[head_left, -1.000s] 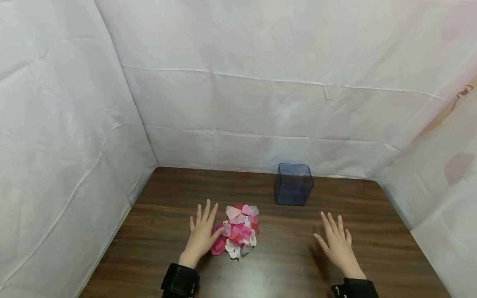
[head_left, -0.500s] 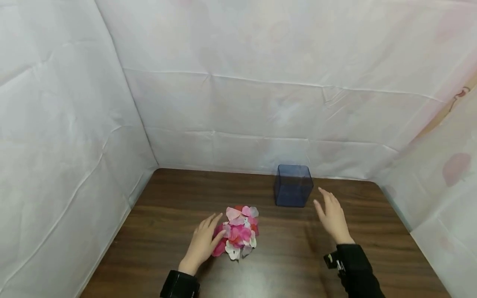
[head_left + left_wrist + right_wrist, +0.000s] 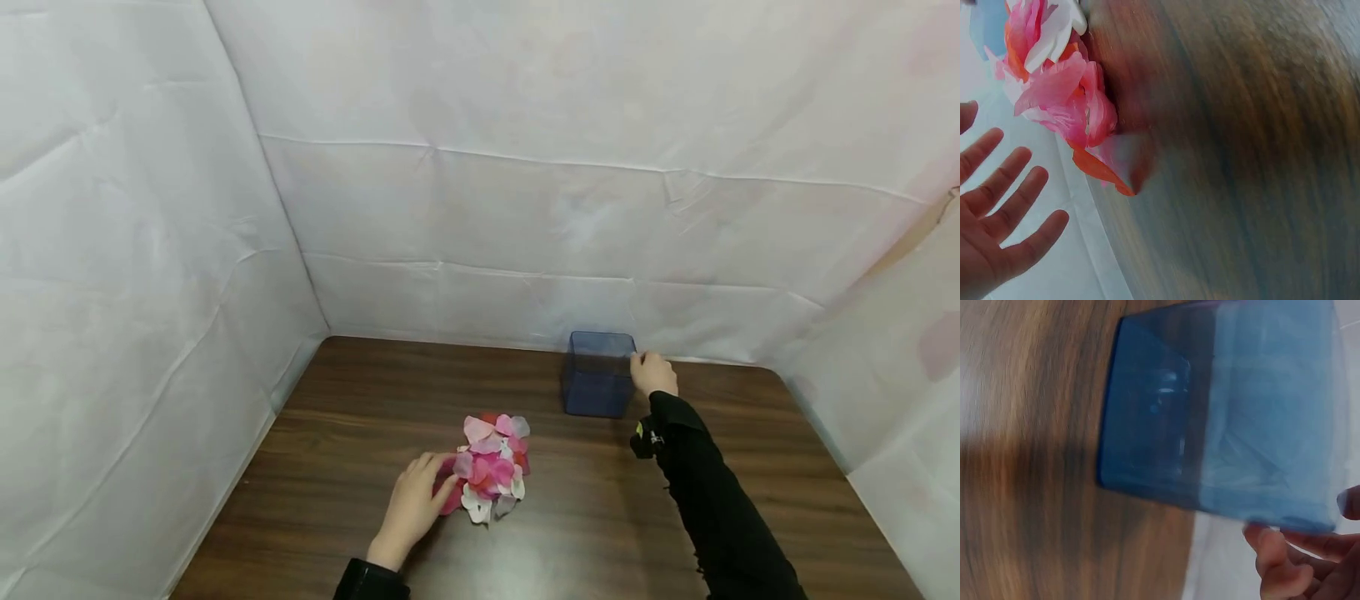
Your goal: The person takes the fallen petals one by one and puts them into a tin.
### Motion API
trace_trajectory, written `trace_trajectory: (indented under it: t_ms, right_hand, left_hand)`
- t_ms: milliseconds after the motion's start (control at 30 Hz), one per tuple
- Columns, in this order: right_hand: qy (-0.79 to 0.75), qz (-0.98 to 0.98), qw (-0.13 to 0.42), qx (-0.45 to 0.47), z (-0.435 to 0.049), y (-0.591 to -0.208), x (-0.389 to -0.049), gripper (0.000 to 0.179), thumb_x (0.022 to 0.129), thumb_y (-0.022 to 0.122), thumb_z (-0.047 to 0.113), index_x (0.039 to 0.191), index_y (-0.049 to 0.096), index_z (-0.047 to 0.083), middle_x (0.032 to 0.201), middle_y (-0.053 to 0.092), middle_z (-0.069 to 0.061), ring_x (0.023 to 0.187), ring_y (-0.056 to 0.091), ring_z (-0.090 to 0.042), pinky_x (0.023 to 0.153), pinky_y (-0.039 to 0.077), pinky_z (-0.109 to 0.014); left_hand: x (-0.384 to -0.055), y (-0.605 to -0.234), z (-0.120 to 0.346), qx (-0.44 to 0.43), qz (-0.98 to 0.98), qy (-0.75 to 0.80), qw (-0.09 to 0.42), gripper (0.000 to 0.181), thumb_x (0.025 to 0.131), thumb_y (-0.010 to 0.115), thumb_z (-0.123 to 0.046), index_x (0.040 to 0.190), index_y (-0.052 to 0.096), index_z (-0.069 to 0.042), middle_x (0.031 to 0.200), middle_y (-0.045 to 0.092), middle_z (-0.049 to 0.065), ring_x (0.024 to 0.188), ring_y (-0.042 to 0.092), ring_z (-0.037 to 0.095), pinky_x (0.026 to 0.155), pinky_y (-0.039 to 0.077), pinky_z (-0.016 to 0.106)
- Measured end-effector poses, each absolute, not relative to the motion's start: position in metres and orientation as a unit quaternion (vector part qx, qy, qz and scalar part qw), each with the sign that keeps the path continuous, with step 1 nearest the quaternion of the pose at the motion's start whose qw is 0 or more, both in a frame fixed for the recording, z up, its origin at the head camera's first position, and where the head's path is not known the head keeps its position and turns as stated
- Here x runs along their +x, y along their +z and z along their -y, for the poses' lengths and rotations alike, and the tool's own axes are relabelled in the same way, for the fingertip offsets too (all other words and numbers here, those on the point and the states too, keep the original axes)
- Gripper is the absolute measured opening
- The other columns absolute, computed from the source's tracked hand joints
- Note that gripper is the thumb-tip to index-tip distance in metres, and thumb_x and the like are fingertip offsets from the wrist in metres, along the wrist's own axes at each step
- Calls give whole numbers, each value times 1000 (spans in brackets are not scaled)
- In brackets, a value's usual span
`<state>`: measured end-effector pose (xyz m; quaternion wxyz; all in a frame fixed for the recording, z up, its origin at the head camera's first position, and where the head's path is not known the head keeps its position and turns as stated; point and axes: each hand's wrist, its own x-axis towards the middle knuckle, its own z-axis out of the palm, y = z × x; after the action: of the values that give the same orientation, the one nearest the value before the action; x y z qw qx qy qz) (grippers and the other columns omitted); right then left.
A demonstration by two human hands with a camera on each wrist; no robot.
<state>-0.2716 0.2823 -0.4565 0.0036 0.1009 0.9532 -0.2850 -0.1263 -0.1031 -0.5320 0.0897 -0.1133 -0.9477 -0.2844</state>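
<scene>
A see-through blue plastic box (image 3: 597, 387), square and open-topped, stands upright at the back of the table. My right hand (image 3: 654, 373) is at its right rim with fingers curled, the rim between thumb and fingers. The same box (image 3: 1154, 412) fills much of the right wrist view, with fingers (image 3: 1282, 565) at its upper edge. Nearer the front lies a heap of pink, red and white flower petals (image 3: 491, 467). My left hand (image 3: 411, 504) is at the heap's left edge, holding nothing. Its fingers (image 3: 1007, 181) spread loosely beside the petals (image 3: 1069, 94) in the left wrist view.
The dark wood table (image 3: 360, 392) carries both things. White cloth hangs behind it (image 3: 495, 208) and along the left side (image 3: 150, 333). A cloth with pink spots (image 3: 900, 417) hangs at the right.
My right hand has reached forward and left from above the table to the box's rim, its fingers curling. My left hand's spread fingers have relaxed and drawn close to the petals. The box stays put.
</scene>
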Motion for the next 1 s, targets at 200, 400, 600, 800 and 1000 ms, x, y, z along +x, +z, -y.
trace_trajectory:
  t_ms: [200, 400, 600, 800, 1000]
  right_hand:
    - [-249, -961, 38, 117, -280, -458, -269, 41, 100, 29, 14, 118, 48, -18, 106, 55, -38, 93, 56, -49, 75, 45, -52]
    - [-268, -958, 50, 89, -306, -486, -282, 49, 103, 34, 29, 120, 50, -14, 104, 59, -33, 87, 61, -42, 71, 48, -47]
    - [-269, -959, 45, 72, -302, -473, -249, 49, 103, 29, 21, 134, 35, -17, 127, 43, -41, 113, 45, -53, 92, 39, -58]
    - [-266, -963, 21, 49, -282, -456, -202, 47, 102, 27, 15, 131, 35, -21, 124, 44, -43, 111, 47, -52, 91, 41, -57]
    - [-268, -962, 10, 44, -271, -464, -171, 44, 101, 31, 14, 125, 43, -20, 108, 56, -39, 94, 58, -47, 74, 46, -49]
  left_hand:
    - [-124, -534, 104, -108, 950, -273, 104, 11, 87, 66, -25, 92, 63, -15, 75, 53, -7, 70, 49, 8, 62, 40, 25]
    - [-124, -532, 103, -114, 948, -283, 93, 10, 87, 66, -24, 85, 62, -16, 61, 38, -11, 53, 30, 1, 50, 26, 17]
    - [-135, -523, 88, -131, 945, -293, 64, 27, 88, 65, -29, 108, 61, -12, 65, 46, -7, 57, 40, 5, 54, 38, 21]
    - [-143, -517, 75, -161, 947, -272, 63, 44, 84, 68, -40, 116, 61, -11, 75, 59, -2, 65, 54, 11, 62, 47, 27]
    - [-139, -522, 74, -185, 951, -235, 74, 46, 76, 76, -39, 110, 66, -10, 92, 66, 4, 76, 61, 16, 68, 51, 32]
